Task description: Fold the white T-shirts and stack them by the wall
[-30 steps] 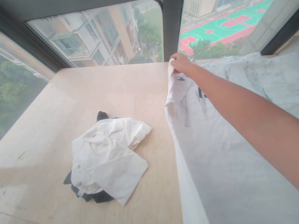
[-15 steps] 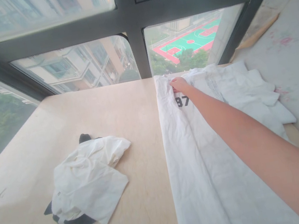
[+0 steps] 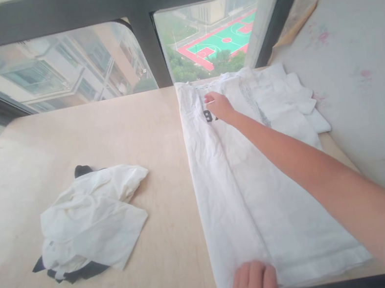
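A white T-shirt (image 3: 285,207) lies spread on the light wooden board, its neck end toward the window. Its left side is folded inward in a long strip, beside a dark printed number. My right hand (image 3: 219,105) is over the number near the neck end, fingers curled together, with no cloth visible between them. At the near hem, my left hand (image 3: 254,286) has its fingers bent over the folded strip and closed on it; the thumb is hidden. One sleeve fans out in creases on the right.
A crumpled white garment (image 3: 94,221) with dark cloth under it lies on the left of the wooden board (image 3: 109,134). Dark window frames (image 3: 147,47) stand along the back. A flowered wall (image 3: 367,98) rises at the right, and the board's near edge is at the bottom.
My left hand has come into view at the shirt's near hem. My right hand has shifted slightly off the neck end toward me. The view has tilted down and moved right.
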The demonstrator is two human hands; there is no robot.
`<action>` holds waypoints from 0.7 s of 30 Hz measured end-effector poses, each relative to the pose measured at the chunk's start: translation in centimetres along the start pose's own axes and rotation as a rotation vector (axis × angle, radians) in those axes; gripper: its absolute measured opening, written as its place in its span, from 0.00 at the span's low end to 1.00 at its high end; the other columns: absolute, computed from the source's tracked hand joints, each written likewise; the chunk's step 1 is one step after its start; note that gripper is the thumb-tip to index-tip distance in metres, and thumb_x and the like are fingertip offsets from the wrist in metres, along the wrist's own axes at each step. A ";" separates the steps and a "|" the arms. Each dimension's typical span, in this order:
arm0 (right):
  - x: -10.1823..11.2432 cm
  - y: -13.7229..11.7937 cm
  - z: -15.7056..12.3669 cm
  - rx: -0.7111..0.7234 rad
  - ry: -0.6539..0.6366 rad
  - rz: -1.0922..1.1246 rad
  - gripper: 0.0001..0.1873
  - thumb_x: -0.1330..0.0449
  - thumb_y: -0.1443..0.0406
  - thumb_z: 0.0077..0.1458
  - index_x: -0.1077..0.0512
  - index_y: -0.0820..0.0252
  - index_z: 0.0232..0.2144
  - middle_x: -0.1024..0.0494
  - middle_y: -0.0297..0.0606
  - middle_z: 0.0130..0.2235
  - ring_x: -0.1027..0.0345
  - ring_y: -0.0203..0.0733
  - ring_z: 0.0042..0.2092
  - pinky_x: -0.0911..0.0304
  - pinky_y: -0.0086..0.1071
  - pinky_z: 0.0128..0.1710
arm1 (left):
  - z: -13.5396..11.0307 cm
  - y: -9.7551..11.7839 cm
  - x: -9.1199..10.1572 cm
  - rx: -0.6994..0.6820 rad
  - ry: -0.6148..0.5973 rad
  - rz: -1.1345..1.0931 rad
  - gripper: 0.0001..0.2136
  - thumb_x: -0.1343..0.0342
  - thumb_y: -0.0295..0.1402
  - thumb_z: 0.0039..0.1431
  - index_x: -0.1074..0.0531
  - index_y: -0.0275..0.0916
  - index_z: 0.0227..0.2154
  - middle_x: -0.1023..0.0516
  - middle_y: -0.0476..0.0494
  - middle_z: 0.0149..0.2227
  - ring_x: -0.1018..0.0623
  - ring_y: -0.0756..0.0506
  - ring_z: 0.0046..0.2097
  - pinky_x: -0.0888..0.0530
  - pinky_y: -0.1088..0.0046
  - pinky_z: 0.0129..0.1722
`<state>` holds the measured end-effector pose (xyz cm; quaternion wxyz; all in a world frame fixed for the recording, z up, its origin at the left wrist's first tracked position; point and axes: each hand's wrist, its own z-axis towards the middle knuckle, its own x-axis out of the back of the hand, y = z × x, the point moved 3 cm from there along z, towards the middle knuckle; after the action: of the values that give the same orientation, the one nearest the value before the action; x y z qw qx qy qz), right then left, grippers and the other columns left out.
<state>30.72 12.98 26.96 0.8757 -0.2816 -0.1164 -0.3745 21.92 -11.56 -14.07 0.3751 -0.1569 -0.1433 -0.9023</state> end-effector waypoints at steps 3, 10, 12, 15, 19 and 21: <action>2.2 0.7 -6.4 0.040 -0.032 0.069 0.23 0.47 0.70 0.52 0.29 0.62 0.51 0.22 0.41 0.49 0.28 0.37 0.44 0.33 0.35 0.50 | 0.6 -0.2 1.4 -0.018 -0.146 -0.068 0.09 0.47 0.22 0.55 0.31 0.43 0.36 0.27 0.45 0.33 0.30 0.42 0.34 0.34 0.64 0.35; 5.1 2.6 -21.3 0.120 -0.004 0.043 0.19 0.49 0.67 0.56 0.26 0.57 0.47 0.21 0.40 0.49 0.27 0.42 0.49 0.30 0.39 0.51 | 2.2 -0.3 4.5 -0.147 -0.233 -0.102 0.08 0.50 0.21 0.63 0.30 0.40 0.37 0.26 0.47 0.37 0.30 0.45 0.38 0.35 0.67 0.39; 4.2 2.2 -24.3 0.217 -0.039 -0.016 0.19 0.50 0.66 0.58 0.26 0.55 0.49 0.23 0.40 0.52 0.29 0.42 0.54 0.33 0.41 0.56 | 2.4 -0.2 5.0 -0.190 -0.258 -0.083 0.08 0.50 0.21 0.63 0.29 0.40 0.37 0.26 0.47 0.38 0.30 0.46 0.38 0.35 0.67 0.40; 2.0 1.4 -27.1 0.341 -0.094 -0.130 0.21 0.48 0.66 0.59 0.28 0.56 0.53 0.29 0.41 0.59 0.37 0.45 0.62 0.40 0.44 0.64 | 2.5 0.3 5.4 -0.213 -0.317 -0.022 0.08 0.48 0.21 0.62 0.29 0.40 0.37 0.26 0.46 0.38 0.29 0.45 0.39 0.34 0.66 0.40; -0.2 0.8 -28.0 0.364 -0.127 -0.306 0.22 0.46 0.65 0.59 0.28 0.62 0.54 0.36 0.47 0.64 0.47 0.53 0.67 0.45 0.51 0.66 | 2.8 0.8 6.3 -0.203 -0.400 0.010 0.05 0.46 0.25 0.61 0.28 0.41 0.36 0.25 0.46 0.39 0.28 0.43 0.41 0.32 0.65 0.41; -0.8 0.5 -28.1 0.367 -0.121 -0.366 0.22 0.45 0.63 0.60 0.28 0.61 0.55 0.39 0.48 0.66 0.50 0.56 0.68 0.48 0.55 0.66 | 3.4 0.1 7.1 -0.159 -0.343 0.023 0.06 0.48 0.28 0.63 0.27 0.41 0.39 0.24 0.44 0.42 0.27 0.43 0.43 0.31 0.63 0.45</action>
<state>30.35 -2.52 3.56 0.8214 -0.1144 -0.2833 -0.4817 17.82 -14.85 -8.16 0.3419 -0.3394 -0.1316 -0.8664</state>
